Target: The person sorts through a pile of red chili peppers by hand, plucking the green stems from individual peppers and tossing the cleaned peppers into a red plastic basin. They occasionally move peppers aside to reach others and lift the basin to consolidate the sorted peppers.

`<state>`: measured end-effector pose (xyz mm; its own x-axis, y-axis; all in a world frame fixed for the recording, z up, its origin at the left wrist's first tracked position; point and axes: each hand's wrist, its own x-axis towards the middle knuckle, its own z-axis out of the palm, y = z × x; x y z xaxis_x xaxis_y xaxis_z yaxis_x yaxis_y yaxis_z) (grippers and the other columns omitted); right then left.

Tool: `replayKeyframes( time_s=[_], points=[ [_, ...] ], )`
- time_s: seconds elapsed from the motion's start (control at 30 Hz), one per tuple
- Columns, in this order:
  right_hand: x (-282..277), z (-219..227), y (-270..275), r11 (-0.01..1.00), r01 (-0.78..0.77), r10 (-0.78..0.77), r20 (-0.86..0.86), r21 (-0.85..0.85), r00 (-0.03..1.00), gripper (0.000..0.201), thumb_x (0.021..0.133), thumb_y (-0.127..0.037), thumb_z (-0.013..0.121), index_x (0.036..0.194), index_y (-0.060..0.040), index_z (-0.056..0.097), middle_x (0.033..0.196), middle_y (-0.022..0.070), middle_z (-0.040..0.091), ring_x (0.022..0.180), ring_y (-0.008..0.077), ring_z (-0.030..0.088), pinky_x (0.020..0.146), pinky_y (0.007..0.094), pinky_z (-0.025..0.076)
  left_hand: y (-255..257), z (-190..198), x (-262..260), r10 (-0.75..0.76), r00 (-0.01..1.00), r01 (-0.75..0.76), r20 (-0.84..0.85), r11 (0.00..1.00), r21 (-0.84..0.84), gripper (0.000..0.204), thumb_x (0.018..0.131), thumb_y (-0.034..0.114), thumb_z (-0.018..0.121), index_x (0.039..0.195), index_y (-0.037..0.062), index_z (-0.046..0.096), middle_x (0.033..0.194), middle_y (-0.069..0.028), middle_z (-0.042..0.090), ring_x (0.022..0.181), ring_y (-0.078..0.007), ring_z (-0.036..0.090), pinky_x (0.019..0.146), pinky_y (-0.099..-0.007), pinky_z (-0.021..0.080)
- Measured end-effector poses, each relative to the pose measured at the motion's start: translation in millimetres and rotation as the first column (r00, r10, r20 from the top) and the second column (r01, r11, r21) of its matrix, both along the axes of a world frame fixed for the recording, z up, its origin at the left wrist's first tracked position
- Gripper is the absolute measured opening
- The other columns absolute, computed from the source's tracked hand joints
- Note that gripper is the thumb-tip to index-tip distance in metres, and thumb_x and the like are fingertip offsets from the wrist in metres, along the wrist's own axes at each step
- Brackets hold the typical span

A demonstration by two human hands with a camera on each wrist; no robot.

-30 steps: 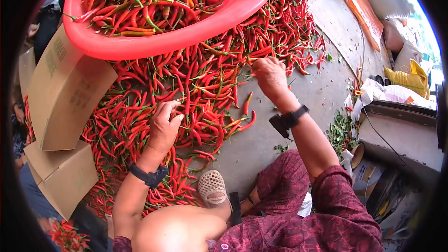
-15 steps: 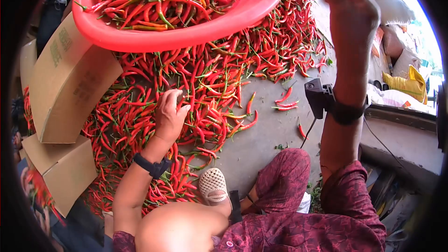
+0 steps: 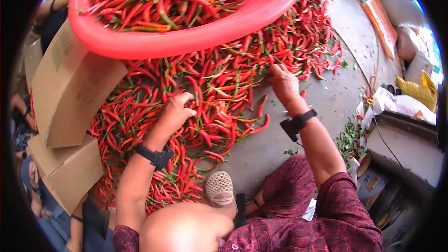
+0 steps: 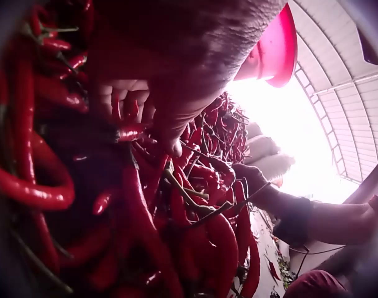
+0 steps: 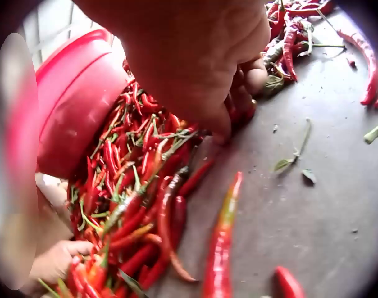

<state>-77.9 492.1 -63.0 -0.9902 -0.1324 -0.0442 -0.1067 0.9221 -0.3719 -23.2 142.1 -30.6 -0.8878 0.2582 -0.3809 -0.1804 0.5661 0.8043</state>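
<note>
Red chillies point(image 3: 205, 81) with green stems lie in a wide pile on the floor. My left hand point(image 3: 175, 112) is low over the near part of the pile, fingers curled and thumb apart. In the left wrist view, a short red chilli point(image 4: 132, 132) shows between its thumb and curled fingers. My right hand point(image 3: 283, 84) is down at the pile's right edge. Its thumb and fingers curl round red chillies point(image 5: 240, 113), partly hidden by the hand in the right wrist view. A pink-red basin point(image 3: 186, 42) heaped with chillies stands beyond both hands.
Cardboard boxes point(image 3: 70, 93) stand at the left, with another person's hand point(image 3: 33, 175) beside them. Loose leaves point(image 3: 351, 140) lie on the grey floor point(image 3: 322, 107) at the right. Filled sacks point(image 3: 403, 7) and a yellow bag point(image 3: 417, 88) are farther back.
Half a second ago my right hand was raised at the upper right; now it is back down by the pile's edge. My left hand has stayed low over the chillies.
</note>
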Motion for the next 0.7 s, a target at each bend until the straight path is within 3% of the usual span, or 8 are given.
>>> replayKeyframes(
  time_s=[0.03,0.1,0.27,0.37,0.5,0.53,0.6,0.7],
  points=[
    [1.7,-0.8,1.1,0.998,-0.045,0.045,0.002,0.032,0.999,0.025,0.074,-0.013,0.071,0.095,-0.0133,0.059,0.093,0.0076,0.062,0.086,0.0312,0.063,0.071,0.0423,0.051,-5.7,-8.1,5.4,-0.09,0.981,0.081,-0.171,0.995,-0.058,0.031,0.067,0.002,0.073,0.097,0.0005,0.064,0.088,-0.0183,0.067,0.08,-0.0313,0.066,0.073,-0.0378,0.051],
    [5.4,0.9,5.7,0.991,-0.079,0.076,0.027,0.11,0.997,0.025,0.075,-0.014,0.07,0.096,-0.0128,0.057,0.093,0.0079,0.062,0.086,0.0308,0.063,0.071,0.0424,0.051,-7.7,-2.9,11.6,-0.137,0.989,0.115,-0.063,0.958,-0.263,0.029,0.067,0.003,0.073,0.094,0.0011,0.064,0.085,-0.0191,0.066,0.081,-0.0348,0.065,0.072,-0.0396,0.051],
    [28.8,45.7,22.9,0.997,-0.009,-0.003,0.165,0.075,0.986,0.02,0.079,-0.016,0.069,0.092,-0.0079,0.055,0.082,0.0147,0.063,0.079,0.0345,0.062,0.067,0.0441,0.048,-16.5,-6.6,15.4,-0.042,0.999,0.046,0.02,0.965,-0.258,0.02,0.072,0.003,0.066,0.092,0.001,0.064,0.08,-0.0187,0.066,0.076,-0.0325,0.065,0.067,-0.0385,0.049],
    [57.5,74.5,60.0,0.99,0.074,-0.036,0.291,-0.121,0.956,0.018,0.079,-0.01,0.066,0.085,-0.0005,0.052,0.069,0.0198,0.057,0.067,0.0348,0.06,0.06,0.0425,0.045,-23.9,-14.2,14.8,0.011,0.998,-0.009,0.067,0.999,-0.036,0.022,0.074,0.001,0.063,0.096,-0.0002,0.064,0.077,-0.014,0.065,0.072,-0.0228,0.064,0.069,-0.0338,0.049],
    [123.8,114.3,117.6,0.998,0.054,-0.064,0.349,0.038,0.935,0.015,0.077,-0.008,0.06,0.089,0.0021,0.057,0.067,0.0197,0.057,0.061,0.0345,0.058,0.057,0.04,0.045,-33.7,-6.5,4.9,0.068,0.926,-0.174,0.371,0.95,0.26,0.015,0.08,-0.002,0.058,0.094,-0.0033,0.063,0.083,-0.0076,0.065,0.076,-0.0133,0.062,0.072,-0.0286,0.05],
    [144.2,122.3,135.8,0.983,0.17,-0.176,0.539,0.061,0.823,0.013,0.077,-0.009,0.06,0.086,0.0012,0.059,0.067,0.0187,0.06,0.064,0.0369,0.06,0.059,0.0423,0.047,-36.5,-7.0,5.0,0.08,0.908,-0.224,0.412,0.922,0.315,0.014,0.082,-0.002,0.057,0.095,-0.0031,0.062,0.084,-0.0085,0.065,0.076,-0.0143,0.063,0.073,-0.0289,0.051],
    [167.4,177.6,122.9,0.842,0.537,-0.23,0.866,-0.052,0.444,0.008,0.079,-0.008,0.06,0.08,-0.0008,0.061,0.064,0.0,0.057,0.057,0.0083,0.055,0.054,0.0262,0.047,-43.0,-8.5,8.6,0.096,0.862,-0.328,0.498,0.854,0.404,0.013,0.085,-0.001,0.056,0.098,-0.0026,0.06,0.085,-0.0102,0.065,0.077,-0.0163,0.065,0.074,-0.0296,0.053],
    [204.1,234.9,93.7,0.455,0.829,0.194,0.945,-0.325,0.264,0.015,0.079,-0.007,0.072,0.089,-0.0002,0.063,0.075,0.0046,0.064,0.067,0.0122,0.061,0.062,0.0263,0.049,-51.0,2.5,7.8,0.074,0.771,-0.46,0.632,0.751,0.474,0.014,0.089,0.002,0.056,0.102,-0.0022,0.057,0.088,-0.0129,0.066,0.078,-0.0216,0.067,0.075,-0.0346,0.056]
  ],
)
